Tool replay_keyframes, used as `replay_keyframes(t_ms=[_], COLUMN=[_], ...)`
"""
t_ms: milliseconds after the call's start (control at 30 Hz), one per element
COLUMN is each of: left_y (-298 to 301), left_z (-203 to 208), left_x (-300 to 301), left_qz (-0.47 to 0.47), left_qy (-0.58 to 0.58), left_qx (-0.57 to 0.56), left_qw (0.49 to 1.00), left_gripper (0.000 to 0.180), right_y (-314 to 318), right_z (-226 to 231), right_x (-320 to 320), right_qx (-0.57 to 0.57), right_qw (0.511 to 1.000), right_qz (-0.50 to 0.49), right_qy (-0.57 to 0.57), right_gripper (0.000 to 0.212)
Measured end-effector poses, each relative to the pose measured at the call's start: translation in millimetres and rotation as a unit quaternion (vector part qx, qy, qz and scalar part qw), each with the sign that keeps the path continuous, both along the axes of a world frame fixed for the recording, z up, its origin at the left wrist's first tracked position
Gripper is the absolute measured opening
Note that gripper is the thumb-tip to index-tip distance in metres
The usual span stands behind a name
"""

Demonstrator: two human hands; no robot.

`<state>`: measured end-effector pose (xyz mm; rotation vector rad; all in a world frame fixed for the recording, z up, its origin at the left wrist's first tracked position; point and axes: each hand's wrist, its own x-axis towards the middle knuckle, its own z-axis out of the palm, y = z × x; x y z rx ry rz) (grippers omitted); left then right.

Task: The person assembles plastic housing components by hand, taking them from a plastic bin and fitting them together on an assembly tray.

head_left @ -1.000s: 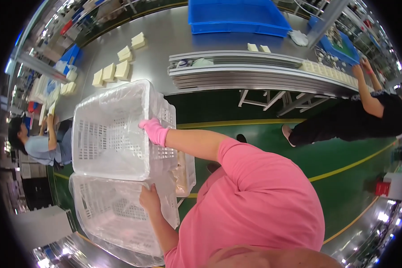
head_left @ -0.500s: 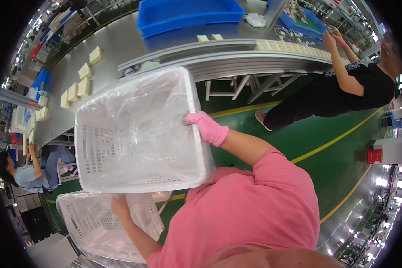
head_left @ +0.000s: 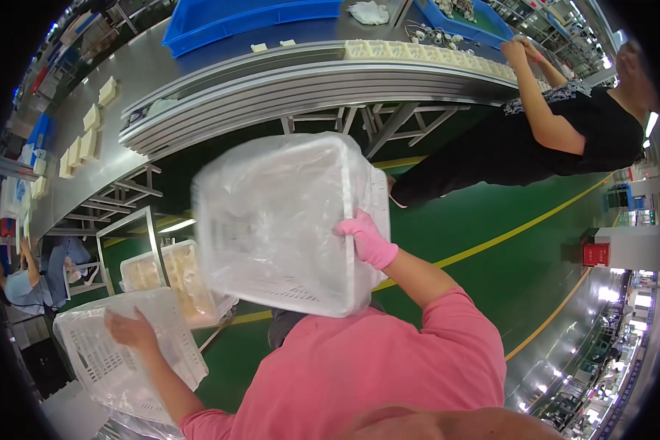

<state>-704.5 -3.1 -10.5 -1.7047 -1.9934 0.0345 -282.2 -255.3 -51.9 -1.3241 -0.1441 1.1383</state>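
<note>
Head-worn fisheye; looks down close over pink shirt (head_left: 389, 363).

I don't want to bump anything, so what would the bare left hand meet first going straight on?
The left hand would probably meet the lower white basket or its clear liner first, though depth is unclear and they may be touching.

First basket (head_left: 286, 194) right of second basket (head_left: 95, 359), both before the workbench (head_left: 139, 77)

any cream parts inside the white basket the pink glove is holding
No, inside the white slotted plastic basket only the clear plastic liner shows.
</note>
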Motion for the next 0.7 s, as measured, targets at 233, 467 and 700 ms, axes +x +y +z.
replay_keyframes(t_ms=[233,467,700], left_y=[-81.1,-127.9,-145.7], left_z=[-86.0,-184.5,-239.1], left_x=[70.0,34.4,4.4], left_qz=[-0.265,-0.180,-0.095], left_qy=[-0.243,-0.306,-0.321], left_qx=[-0.211,-0.381,-0.421], left_qw=[0.909,0.854,0.843], left_gripper=[0.059,0.049,0.044], right_y=[-10.5,-30.9,-138.2], right_z=[-152.7,-217.2,-315.0], right_x=[16.4,70.6,95.3], right_qx=[-0.125,-0.176,-0.244], right_qw=[0.986,0.968,0.942], right_qz=[-0.082,-0.108,-0.120], right_qy=[-0.080,-0.144,-0.195], right_gripper=[0.038,0.049,0.018])
